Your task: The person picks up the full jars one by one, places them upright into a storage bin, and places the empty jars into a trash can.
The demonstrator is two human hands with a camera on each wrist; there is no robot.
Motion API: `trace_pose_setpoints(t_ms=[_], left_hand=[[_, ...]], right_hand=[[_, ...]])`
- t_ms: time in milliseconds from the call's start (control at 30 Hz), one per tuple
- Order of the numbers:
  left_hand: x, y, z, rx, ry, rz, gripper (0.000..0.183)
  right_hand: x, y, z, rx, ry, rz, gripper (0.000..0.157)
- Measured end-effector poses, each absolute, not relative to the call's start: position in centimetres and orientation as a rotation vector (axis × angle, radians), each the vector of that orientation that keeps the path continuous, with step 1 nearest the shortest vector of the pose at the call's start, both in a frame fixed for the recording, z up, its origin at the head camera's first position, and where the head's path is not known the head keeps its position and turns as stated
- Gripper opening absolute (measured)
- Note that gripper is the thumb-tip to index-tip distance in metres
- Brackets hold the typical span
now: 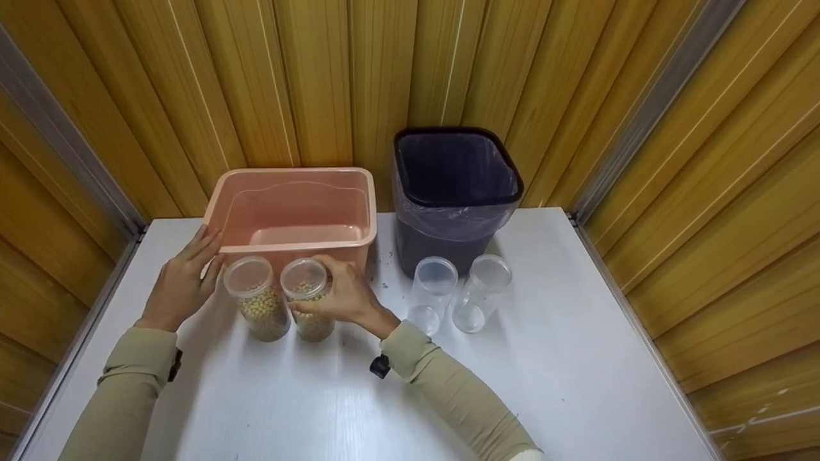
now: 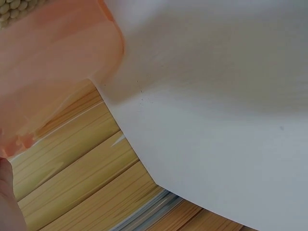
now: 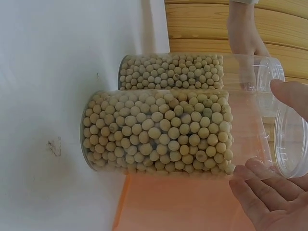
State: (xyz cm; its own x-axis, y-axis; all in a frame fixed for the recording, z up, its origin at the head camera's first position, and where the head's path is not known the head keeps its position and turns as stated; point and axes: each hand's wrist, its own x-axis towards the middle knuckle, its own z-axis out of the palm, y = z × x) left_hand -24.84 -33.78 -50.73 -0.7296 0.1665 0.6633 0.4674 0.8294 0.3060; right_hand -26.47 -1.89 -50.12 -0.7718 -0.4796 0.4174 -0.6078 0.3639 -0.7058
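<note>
watched from my remote post, the right hand (image 1: 346, 294) grips the right jar (image 1: 305, 282) near its top, thumb on the side toward the person, fingers on the far side, toward a pink basin (image 1: 295, 171). the jar stands upright on a white table (image 1: 576, 358), part filled with pale beans (image 3: 154, 132), in front of the basin's near wall; whether jar and basin touch, i cannot tell. as i read it, the coming move turns on this line-up: the jar's long axis runs vertical, the right forearm reaches across from the right, and the basin lies just beyond the fingertips. of the two hands, the right is the nearer to this jar.

a matching left jar (image 1: 259, 304), also upright and part filled, stands close beside it, between it and the left hand (image 1: 179, 285). i see that hand at the basin's front left corner, fingers nearly straight against the plastic, gripping no jar; my left-wrist feed shows little more of it.

to the right, a clear jar (image 1: 430, 298) and its twin (image 1: 480, 294) show no beans, in front of a dark bin (image 1: 410, 243) lined with a plastic bag (image 1: 461, 221).
</note>
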Motion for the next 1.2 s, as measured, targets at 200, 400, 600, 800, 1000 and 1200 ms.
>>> trace_pose_setpoints(t_ms=[200, 400, 600, 800, 1000, 1200], left_hand=[[-24.8, -33.9, -50.8, -0.456, -2.379, -0.62, 0.046], [-24.9, -33.7, -51.0, -0.458, -2.373, -0.631, 0.045], [-24.9, -33.8, -50.9, -0.454, -2.39, -0.592, 0.046], [-24.6, -34.1, -50.6, -0.445, -2.407, -0.57, 0.046], [-24.2, -34.2, -50.4, -0.441, -2.4, -0.572, 0.046], [-24.6, -33.6, -50.4, -0.444, -2.402, -0.574, 0.046]], right_hand=[[-26.4, -2.2, -50.0, 0.993, -2.449, 1.35, 0.071], [-26.3, -1.8, -49.5, 1.004, -2.437, 1.316, 0.068], [-26.4, -1.5, -48.1, 1.038, -2.403, 1.309, 0.067], [-26.4, -1.1, -45.6, 1.052, -2.366, 1.38, 0.07], [-26.7, -0.9, -43.9, 1.093, -2.323, 1.385, 0.066], [-27.0, 0.2, -42.2, 1.048, -2.314, 1.362, 0.063]])
